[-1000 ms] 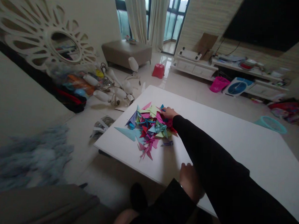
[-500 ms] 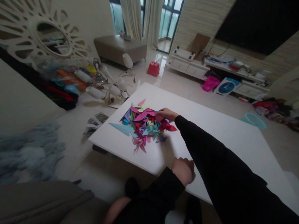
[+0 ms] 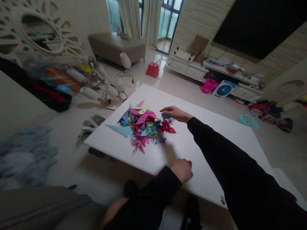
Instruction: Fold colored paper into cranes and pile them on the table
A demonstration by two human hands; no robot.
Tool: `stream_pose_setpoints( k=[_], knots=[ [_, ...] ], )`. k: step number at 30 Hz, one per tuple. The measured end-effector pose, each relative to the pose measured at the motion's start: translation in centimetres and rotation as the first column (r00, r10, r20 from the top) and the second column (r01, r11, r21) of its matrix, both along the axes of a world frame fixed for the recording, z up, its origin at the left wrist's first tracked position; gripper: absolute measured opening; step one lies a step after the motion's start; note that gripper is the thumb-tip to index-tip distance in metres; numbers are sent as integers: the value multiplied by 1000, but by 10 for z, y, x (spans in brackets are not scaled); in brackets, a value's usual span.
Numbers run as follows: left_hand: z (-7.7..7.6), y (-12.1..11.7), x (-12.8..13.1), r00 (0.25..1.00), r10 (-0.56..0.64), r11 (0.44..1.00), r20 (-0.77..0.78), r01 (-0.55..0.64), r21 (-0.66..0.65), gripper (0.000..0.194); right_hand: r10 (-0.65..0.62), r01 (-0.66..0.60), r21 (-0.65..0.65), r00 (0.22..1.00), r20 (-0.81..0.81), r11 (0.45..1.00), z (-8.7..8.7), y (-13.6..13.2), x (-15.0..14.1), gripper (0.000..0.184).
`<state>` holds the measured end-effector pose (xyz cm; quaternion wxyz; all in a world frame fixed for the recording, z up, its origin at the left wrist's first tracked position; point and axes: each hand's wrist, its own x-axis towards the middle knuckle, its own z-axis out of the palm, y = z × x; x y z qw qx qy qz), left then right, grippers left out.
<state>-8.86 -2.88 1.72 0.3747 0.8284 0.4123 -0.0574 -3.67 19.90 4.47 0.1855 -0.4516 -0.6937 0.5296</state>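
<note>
A heap of folded coloured paper pieces [image 3: 143, 123] lies on the left part of a white table [image 3: 218, 137]. My right hand [image 3: 175, 113] reaches out over the heap's far right edge, its fingers pinched on a small blue paper piece [image 3: 165, 115]. My left hand [image 3: 182, 169] rests curled at the table's near edge, away from the heap, with nothing visible in it. Both arms wear black sleeves.
A white chandelier [image 3: 104, 88] and bags lie on the floor left of the table. Beyond stand a grey ottoman [image 3: 115, 46], a red stool [image 3: 152, 69], a pink basket [image 3: 208, 86], a low white TV unit [image 3: 195, 67] and a teal basin [image 3: 248, 121].
My right hand has lifted from the heap's right side and moved slightly right with a blue piece pinched in it. The view has shifted, so the table sits further left.
</note>
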Motion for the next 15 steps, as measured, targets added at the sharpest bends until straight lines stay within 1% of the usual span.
stream_pose_setpoints(
  k=[3, 5, 7, 9, 10, 11, 12, 13, 14, 15],
  knots=[
    [-5, 1, 3, 1000, -6, 1000, -15, 7, 8, 42, -92, 106, 91, 985, -146, 990, 16, -11, 11, 36],
    [-7, 1, 4, 1000, -5, 1000, -19, 5, 2, 42, -144, 177, 153, 968, -204, 972, 30, -28, 26, 38],
    [-8, 2, 5, 1000, 6, 1000, -8, -6, -3, 41, -214, 260, 177, 947, -241, 949, 43, -57, 50, 38],
    [-9, 2, 7, 1000, 19, 1000, 11, -19, 2, 41, -335, 384, 149, 901, -276, 911, 48, -98, 81, 37],
    [-9, 3, 7, 1000, 24, 1000, 18, -24, 11, 40, -402, 446, 107, 870, -287, 889, 45, -122, 98, 38],
    [-10, 3, 8, 999, 29, 999, 21, -30, 25, 39, -484, 521, 55, 822, -299, 852, 38, -147, 115, 38],
    [-10, 4, 8, 999, 36, 998, 21, -37, 46, 38, -571, 601, 0, 760, -311, 800, 28, -173, 132, 40],
    [-12, 5, 8, 999, 45, 996, 15, -46, 70, 38, -653, 676, -54, 685, -323, 735, 14, -197, 147, 42],
    [-14, 6, 8, 998, 57, 994, 5, -57, 95, 37, -727, 742, -100, 606, -323, 663, -1, -219, 161, 43],
    [-17, 7, 7, 997, 74, 990, -6, -72, 117, 36, -779, 781, -144, 549, -304, 607, -16, -239, 172, 44]
  ],
)
